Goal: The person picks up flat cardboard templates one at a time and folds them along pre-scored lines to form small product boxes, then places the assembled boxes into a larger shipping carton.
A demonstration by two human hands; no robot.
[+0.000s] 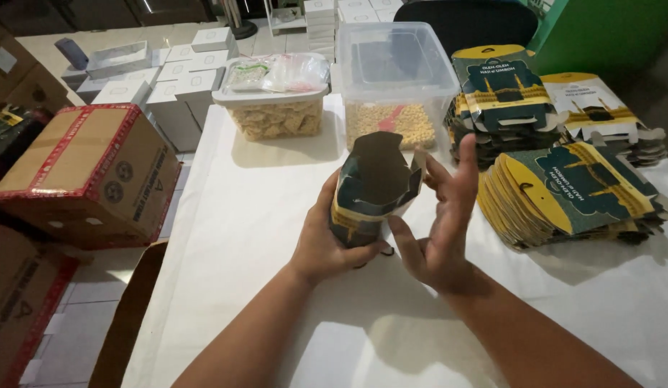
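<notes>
The left hand (327, 241) holds a half-folded dark green and yellow carton (373, 188) upright above the bench (262, 287); its grip is closed around the carton's lower part, thumb across the front, the other fingers hidden behind. The right hand (442, 223) stands just beside the carton's right edge, open, fingers spread and raised; whether a fingertip touches the flap cannot be told. The carton's open top faces the camera, but its inside is too dark to make out.

To the right lie fanned stacks of flat cartons (571, 190), the far ones cut off by the frame edge. Behind stand two clear tubs (276, 108) of pale snacks; the taller tub (395, 79) shows something pink inside, unclear. A brown box (89, 172) sits left of the bench, with white boxes (168, 72) beyond it.
</notes>
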